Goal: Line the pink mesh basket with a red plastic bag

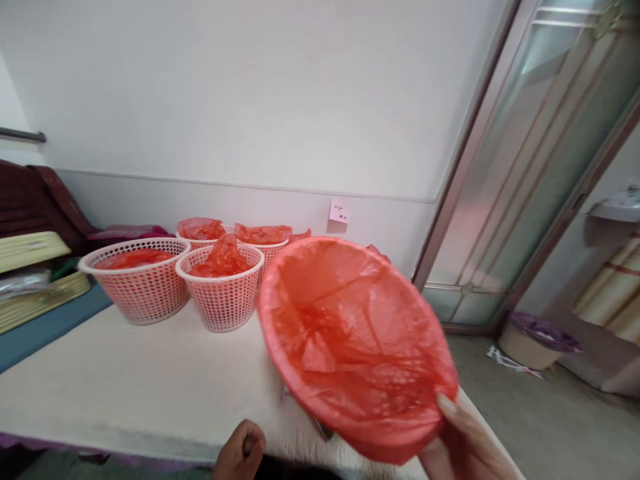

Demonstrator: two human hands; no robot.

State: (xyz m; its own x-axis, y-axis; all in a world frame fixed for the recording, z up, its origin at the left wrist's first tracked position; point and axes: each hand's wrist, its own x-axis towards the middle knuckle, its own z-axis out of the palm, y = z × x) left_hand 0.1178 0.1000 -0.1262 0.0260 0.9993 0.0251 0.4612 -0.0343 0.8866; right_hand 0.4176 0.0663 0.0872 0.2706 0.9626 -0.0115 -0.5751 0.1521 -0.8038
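My right hand (465, 437) grips the rim of a basket lined with a red plastic bag (360, 347). The basket is tilted, so its opening faces me, and the bag is folded over the rim all round. Low in the view, my left hand (241, 450) is curled closed near the table's front edge, apart from the basket, with nothing visible in it. A small dark object (323, 429) on the table shows partly from under the held basket; its kind cannot be made out.
A large white perforated basket (145, 293) and a smaller one (225, 303), both holding red bags, stand on the cloth-covered table (125, 380). More baskets are behind. A pink note (339, 211) is on the wall. A bin (530, 343) stands on the floor at right.
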